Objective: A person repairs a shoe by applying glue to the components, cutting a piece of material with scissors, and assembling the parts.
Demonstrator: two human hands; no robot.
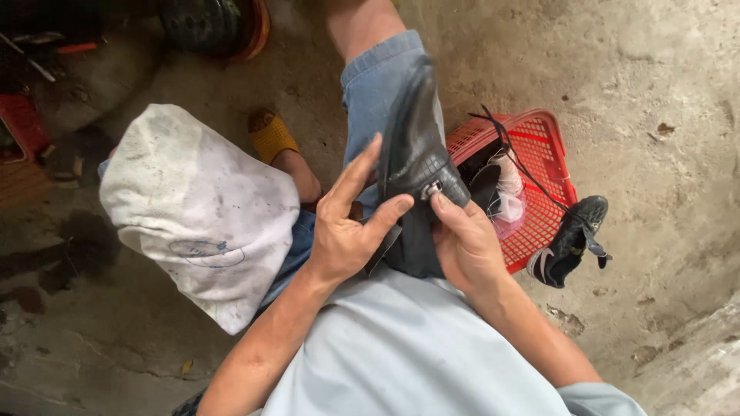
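Black leather, smooth and a little creased, makes up the shoe (416, 146) that both hands hold up over the person's lap, its toe pointing away along the right thigh. A small silvery metal buckle (432, 189) sits on its side. The left hand (347, 227) is clamped on the shoe from the left, thumb pressed near the buckle and fingers spread along the upper. The right hand (466, 239) grips it from the right, thumb tip touching the buckle.

Under the shoe lie the blue denim shorts (374, 81) on the right leg and the pale blue shirt (401, 354) nearer the camera. Just to the right, on the floor, stands a red plastic basket (547, 146) with a lattice wall, partly hidden behind the shoe and right hand; a clear plastic bag (509, 192) and a thin black lace (524, 166) lie in it. A black sports shoe (570, 243) with white marks leans against the basket's outer edge.

Over the left knee hangs a soiled white cloth bag (200, 208), soft and stained grey. Beyond it a foot wears a yellow perforated sandal (271, 137). All rests on a rough, cracked concrete floor (655, 92).
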